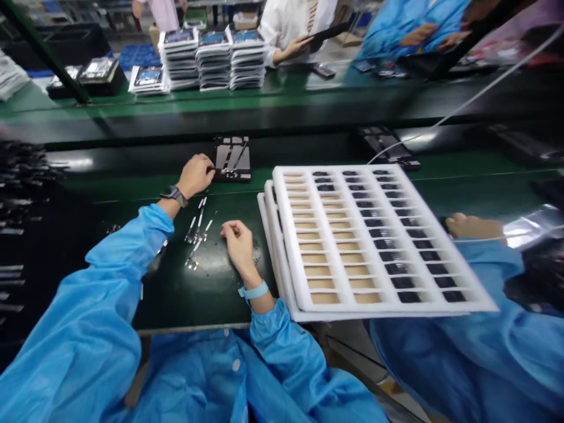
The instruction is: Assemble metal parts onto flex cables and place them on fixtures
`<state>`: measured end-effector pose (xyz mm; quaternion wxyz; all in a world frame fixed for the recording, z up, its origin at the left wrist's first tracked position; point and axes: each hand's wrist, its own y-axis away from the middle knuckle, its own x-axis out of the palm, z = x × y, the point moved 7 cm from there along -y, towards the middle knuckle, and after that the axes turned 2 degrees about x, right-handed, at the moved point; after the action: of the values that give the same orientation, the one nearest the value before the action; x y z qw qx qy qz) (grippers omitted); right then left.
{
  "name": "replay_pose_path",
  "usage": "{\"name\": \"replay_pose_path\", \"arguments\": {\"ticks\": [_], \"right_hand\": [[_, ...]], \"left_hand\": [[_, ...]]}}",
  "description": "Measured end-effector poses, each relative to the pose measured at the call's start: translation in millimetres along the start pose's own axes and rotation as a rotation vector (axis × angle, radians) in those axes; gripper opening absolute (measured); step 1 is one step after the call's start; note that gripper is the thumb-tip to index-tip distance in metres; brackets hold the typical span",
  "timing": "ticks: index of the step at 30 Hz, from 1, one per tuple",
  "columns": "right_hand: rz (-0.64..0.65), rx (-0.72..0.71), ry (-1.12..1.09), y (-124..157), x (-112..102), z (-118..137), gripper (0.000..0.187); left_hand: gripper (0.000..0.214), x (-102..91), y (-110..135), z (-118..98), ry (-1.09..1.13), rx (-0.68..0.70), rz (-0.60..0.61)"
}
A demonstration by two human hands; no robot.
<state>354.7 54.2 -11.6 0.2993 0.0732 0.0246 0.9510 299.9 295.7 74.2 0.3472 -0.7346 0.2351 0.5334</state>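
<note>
My left hand (196, 175), with a dark watch at the wrist, has its fingers curled in at the left edge of a flat black device with a grey panel (232, 157). Whether the fingertips grip that edge or a small part is hidden. Lower and to the right, my right hand (239, 242) hovers over the green bench, thumb and fingers pinched together. Anything in that pinch is too small to make out. A light-blue band circles this wrist. Between both hands lie several thin silvery strips with small connectors (197, 232), loose on the bench.
Stacked white foam trays (304, 302), partly filled with black parts, stand right of my right hand. A neighbour's hand (476, 227) is beyond them. Another black device (388, 147) lies behind. Dark parts (26, 176) crowd the left; stacked white packs (215, 61) line the far shelf.
</note>
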Motion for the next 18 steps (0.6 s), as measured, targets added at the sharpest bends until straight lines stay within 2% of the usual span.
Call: {"name": "replay_pose_path", "arguments": {"ticks": [2, 4, 7, 10, 13, 15, 18], "right_hand": [[-0.053, -0.032, 0.037, 1.9, -8.4, 7.2, 0.021], [-0.101, -0.058, 0.071, 4.2, -16.3, 15.9, 0.021], [-0.132, -0.093, 0.117, 10.6, -24.7, 28.7, 0.019], [-0.122, -0.134, 0.124, 22.3, -32.8, 38.0, 0.017], [-0.135, -0.160, 0.145, 38.7, -47.2, 43.2, 0.019], [-0.108, -0.177, 0.219, 49.3, -55.6, 44.6, 0.020], [0.010, -0.205, 0.390, 61.3, -61.9, 40.5, 0.024]], "left_hand": [[0.033, -28.8, 29.1, 22.4, 0.024, -0.070, 0.000], [0.035, -54.7, 69.6, 40.6, 0.033, -0.142, 0.028], [0.037, -76.1, 142.5, 56.9, 0.011, -0.222, 0.125], [0.043, -74.5, 212.6, 64.3, -0.022, -0.266, 0.216], [0.048, -61.5, 264.5, 67.7, -0.048, -0.309, 0.240], [0.049, -52.6, 285.2, 67.3, -0.053, -0.321, 0.223], [0.047, -46.1, 296.9, 64.4, -0.053, -0.312, 0.157]]}}
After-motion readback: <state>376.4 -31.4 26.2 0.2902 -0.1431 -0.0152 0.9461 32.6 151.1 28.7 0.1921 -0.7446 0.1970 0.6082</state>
